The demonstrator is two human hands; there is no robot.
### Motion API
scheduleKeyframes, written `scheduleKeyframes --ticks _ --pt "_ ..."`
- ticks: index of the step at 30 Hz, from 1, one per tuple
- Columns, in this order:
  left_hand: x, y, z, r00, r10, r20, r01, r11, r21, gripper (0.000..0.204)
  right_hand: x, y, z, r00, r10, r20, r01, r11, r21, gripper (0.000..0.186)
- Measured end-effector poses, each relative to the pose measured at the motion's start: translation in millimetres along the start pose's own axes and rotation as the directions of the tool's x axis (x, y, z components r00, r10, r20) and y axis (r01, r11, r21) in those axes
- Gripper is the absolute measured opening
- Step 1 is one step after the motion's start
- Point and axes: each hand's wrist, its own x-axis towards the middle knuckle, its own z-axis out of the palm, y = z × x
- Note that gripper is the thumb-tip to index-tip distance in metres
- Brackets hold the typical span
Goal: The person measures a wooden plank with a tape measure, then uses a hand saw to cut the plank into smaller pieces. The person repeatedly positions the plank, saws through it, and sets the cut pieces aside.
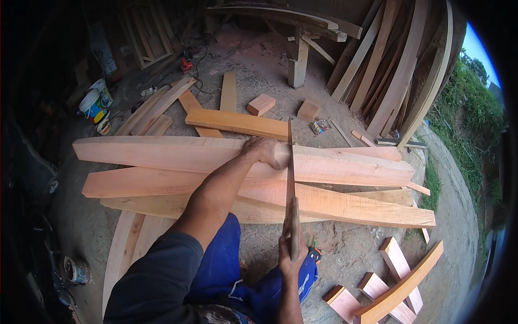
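A long pinkish wooden beam (178, 154) lies crosswise in front of me. My left hand (263, 152) grips its top near the middle, with the thumb side close to the saw; the fingertips on the far side are hidden. In my right hand (292, 249) is the wooden handle of a handsaw (290, 183), its narrow blade pointing away from me. The blade crosses the beam just right of my left hand. Under and nearer than that beam rests a second pinkish beam (334, 202), with a yellowish plank (156, 206) below it.
Beyond the beams lie an orange-brown board (237, 122) and cut blocks (261, 104). Tall planks (388, 70) lean at the far right, near a workbench (298, 65). Short offcuts (399, 270) lie at the near right. Paint buckets (94, 102) stand at the left.
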Motion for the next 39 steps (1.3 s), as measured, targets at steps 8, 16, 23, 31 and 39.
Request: scheduleKeyframes --ticks 8,16,23,31,39 --pt "-23 12 26 0.988 0.025 -0.151 -0.009 0.994 0.105 0.123 -3 -22 10 0.980 0.198 -0.034 -0.199 0.979 -0.035 0.059" --pt "10 -10 9 1.000 0.013 -0.018 -0.013 1.000 -0.017 0.117 -2 2 0 0.993 0.114 0.020 -0.115 0.992 0.047 0.046" --pt "-4 -1 20 0.996 0.035 -0.083 -0.032 0.999 0.044 0.110 -50 -37 -16 0.999 -0.038 0.025 0.041 0.990 -0.138 0.062" --pt "-1 0 5 0.999 -0.038 0.035 0.038 0.999 -0.011 0.110 64 12 23 0.990 0.138 0.011 -0.139 0.990 0.040 0.046" --pt "-5 4 18 0.997 -0.024 -0.079 0.026 0.999 0.021 0.116 -68 -28 -24 0.997 -0.077 -0.017 0.075 0.989 -0.124 0.058"
